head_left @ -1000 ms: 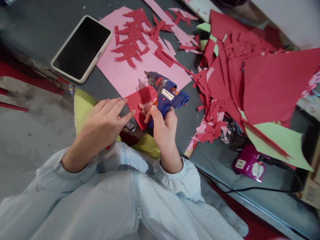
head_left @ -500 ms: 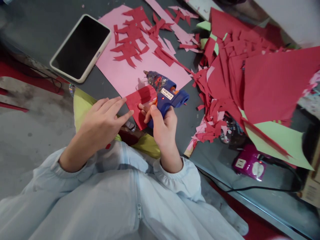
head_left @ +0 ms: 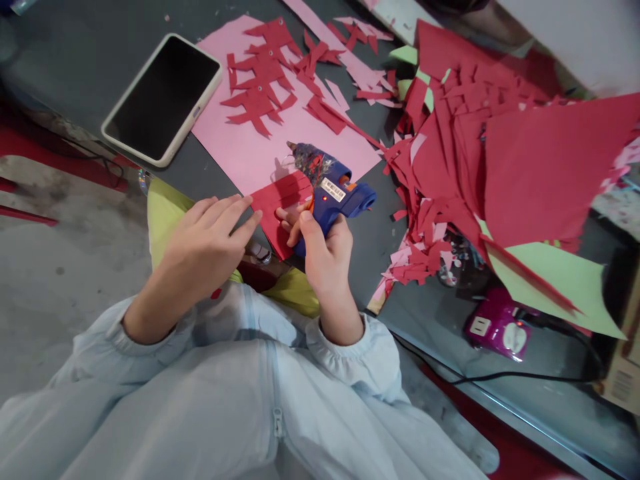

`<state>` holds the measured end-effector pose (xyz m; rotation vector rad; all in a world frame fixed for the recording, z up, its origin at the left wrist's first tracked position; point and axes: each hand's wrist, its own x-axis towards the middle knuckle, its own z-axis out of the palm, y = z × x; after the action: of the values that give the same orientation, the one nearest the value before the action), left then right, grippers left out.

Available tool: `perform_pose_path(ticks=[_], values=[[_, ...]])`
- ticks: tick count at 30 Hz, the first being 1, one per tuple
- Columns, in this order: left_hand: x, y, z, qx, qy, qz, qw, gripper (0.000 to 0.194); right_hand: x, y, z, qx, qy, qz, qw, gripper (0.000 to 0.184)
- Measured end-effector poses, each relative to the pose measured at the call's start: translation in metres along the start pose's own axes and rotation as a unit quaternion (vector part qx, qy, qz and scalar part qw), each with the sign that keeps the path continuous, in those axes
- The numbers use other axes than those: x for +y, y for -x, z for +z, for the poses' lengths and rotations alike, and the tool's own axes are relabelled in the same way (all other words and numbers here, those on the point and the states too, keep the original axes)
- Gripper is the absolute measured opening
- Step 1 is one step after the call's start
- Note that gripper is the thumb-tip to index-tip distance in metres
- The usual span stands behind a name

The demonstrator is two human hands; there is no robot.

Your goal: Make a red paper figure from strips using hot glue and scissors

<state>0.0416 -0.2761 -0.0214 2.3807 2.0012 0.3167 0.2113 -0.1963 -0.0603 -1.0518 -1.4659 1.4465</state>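
Note:
My right hand (head_left: 324, 250) is closed round the handle of a blue hot glue gun (head_left: 327, 183). A small red light glows on its side, and its nozzle points up and left over a sheet of pink paper (head_left: 240, 153). Below the gun lies a piece of red paper (head_left: 280, 200) at the table's near edge, partly covered by my right fingers. My left hand (head_left: 210, 237) rests palm down with its fingers stretched out, their tips at the red paper's left edge. Several spiky red paper cut-outs (head_left: 265, 73) lie on the pink sheet.
A phone with a pale case (head_left: 163, 100) lies at the left on the dark table (head_left: 65, 40). Red paper sheets and strips (head_left: 535, 173) are heaped at the right, with green paper (head_left: 565, 280) beneath. A purple power adapter (head_left: 500, 327) with a black cable (head_left: 520, 378) sits near the edge.
The left thumb has drawn back slightly to the left from the red paper. My right hand and the glue gun have stayed practically still; the view shifts a little.

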Motion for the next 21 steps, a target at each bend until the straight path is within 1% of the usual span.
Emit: perform_pose_path(ticks=[4,9,12,17,21], values=[[0.002,0.000,-0.001,-0.004,0.001,-0.004,1.000,0.038,-0.002,0.001,0.001,0.015,-0.040,-0.002,0.999,0.020],[0.004,0.000,0.001,0.008,0.009,-0.011,1.000,0.038,-0.007,0.001,0.004,0.025,-0.096,-0.015,0.995,0.016],[0.006,0.000,0.001,0.010,0.004,-0.016,1.000,0.037,-0.008,0.000,0.004,0.027,-0.105,-0.015,0.994,0.017],[0.008,0.002,0.001,0.003,-0.003,-0.006,1.000,0.040,-0.009,0.001,0.004,0.029,-0.107,0.007,0.994,0.020],[0.011,-0.001,0.006,0.016,-0.026,-0.025,0.999,0.043,-0.009,0.001,0.004,0.035,-0.122,0.011,0.992,0.020]])
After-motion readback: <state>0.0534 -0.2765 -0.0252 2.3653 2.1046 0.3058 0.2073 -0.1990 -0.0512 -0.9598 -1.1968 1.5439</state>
